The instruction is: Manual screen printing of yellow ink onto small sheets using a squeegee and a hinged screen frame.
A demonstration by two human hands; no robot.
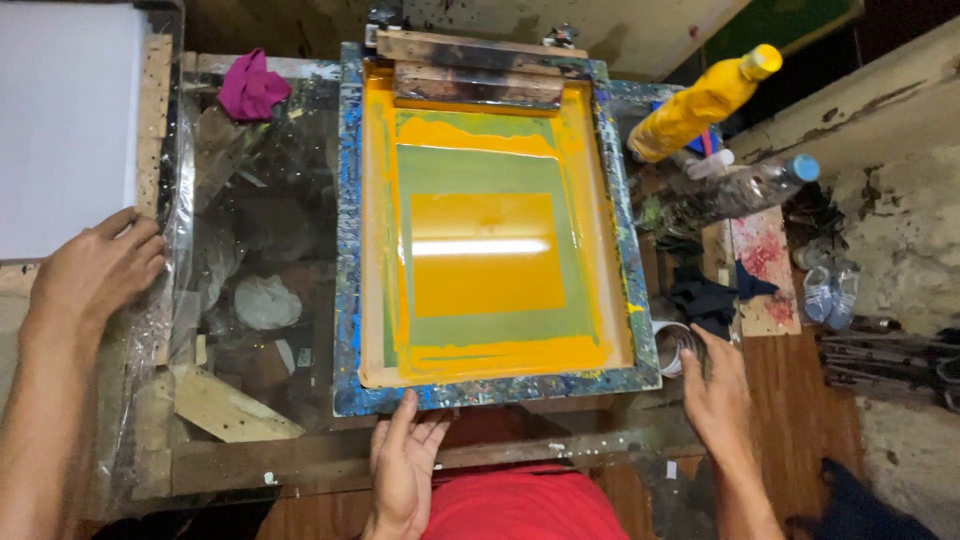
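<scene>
Benchward, looking down on scarred wood and crinkled plastic sheeting under dim light. Finding the screen frame [347, 250] lying flat at the centre of the picture, blue and paint-spattered, its mesh flooded with yellow ink [488, 250]. Noting a wooden squeegee [478, 85] resting across the frame's top end.

Pressing the left hand [405, 465] against the frame's lower rail at bottom centre, fingers spread wide and fairly flat, thumb splayed to the right, gripping nothing outright. Reaching the right hand [715, 390] at lower right toward a small tin [675, 345], fingers half-curled and holding nothing (contact with the rim not being clear).

Seeing another person's hand [95, 270] at middle left, fingers lying loosely on the edge of a stack of white sheets [65, 120].

Judging what this calls for:
- keeping the left palm's pressure even, so the frame is not shifting while attention is going rightward
- keeping fingertips on the rail and off the wet mesh
- watching the right sleeve side near the yellow bottle [700, 105] and the clear bottle [735, 190], both lying tipped at upper right

Leaving the pink rag [250, 88] at upper left.
</scene>
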